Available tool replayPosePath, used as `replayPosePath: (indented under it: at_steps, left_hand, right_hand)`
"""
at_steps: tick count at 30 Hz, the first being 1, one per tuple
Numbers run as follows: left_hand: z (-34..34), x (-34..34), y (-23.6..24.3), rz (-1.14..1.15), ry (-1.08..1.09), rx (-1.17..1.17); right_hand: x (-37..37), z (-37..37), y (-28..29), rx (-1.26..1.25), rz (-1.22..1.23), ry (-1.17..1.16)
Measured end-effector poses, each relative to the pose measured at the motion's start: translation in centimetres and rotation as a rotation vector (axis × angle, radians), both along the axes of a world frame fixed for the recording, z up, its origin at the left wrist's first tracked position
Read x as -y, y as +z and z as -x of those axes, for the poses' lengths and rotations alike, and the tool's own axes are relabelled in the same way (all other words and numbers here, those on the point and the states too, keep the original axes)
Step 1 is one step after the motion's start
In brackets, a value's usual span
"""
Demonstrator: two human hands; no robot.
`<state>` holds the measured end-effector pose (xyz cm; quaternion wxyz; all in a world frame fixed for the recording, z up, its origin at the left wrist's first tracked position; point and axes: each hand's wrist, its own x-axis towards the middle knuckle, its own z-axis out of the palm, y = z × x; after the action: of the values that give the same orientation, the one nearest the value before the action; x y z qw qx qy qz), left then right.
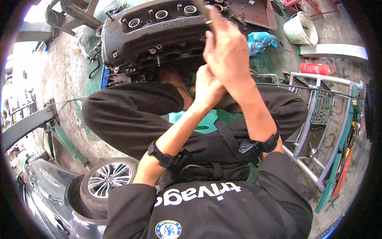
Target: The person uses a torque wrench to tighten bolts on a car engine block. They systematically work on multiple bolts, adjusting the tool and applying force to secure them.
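A large black engine [159, 44] with round openings along its cover stands in front of my crossed legs. My right hand [229, 51] is raised over the engine's right part, its index finger stretched forward and the others curled in. A blurred, slim thing shows by its fingertips, too smeared to name. Lower and just left, partly behind the right wrist, my left hand [209, 88] is closed near the engine's front side. Whatever it grips, if anything, is hidden. I sit on a low turquoise stool [207, 121].
Right of the engine lie a blue plastic bundle [260, 42], a white bucket [301, 28] and a red cylinder [316, 69]. A metal frame [294, 139] lies along my right. A grey car [51, 199] and a wheel [109, 181] are at the lower left.
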<state>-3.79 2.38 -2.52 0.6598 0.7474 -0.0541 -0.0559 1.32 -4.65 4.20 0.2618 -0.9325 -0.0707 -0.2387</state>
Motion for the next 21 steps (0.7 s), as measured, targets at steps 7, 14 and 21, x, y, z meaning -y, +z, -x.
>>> replayPosePath:
  at_steps: [7,14,21]
  left_hand:
    - [1.4,0.3,-7.2,0.099,-0.310,-0.217]
    - [2.5,-3.1,-5.1,-0.347,-0.486,0.034]
    - [2.4,-9.9,8.1,-0.314,-0.881,-0.207]
  right_hand:
    - [-3.3,2.2,-1.5,-0.036,0.161,0.268]
    - [-3.7,3.7,-2.1,-0.061,0.229,0.320]
    - [-1.6,4.3,-1.8,-0.139,0.322,0.567]
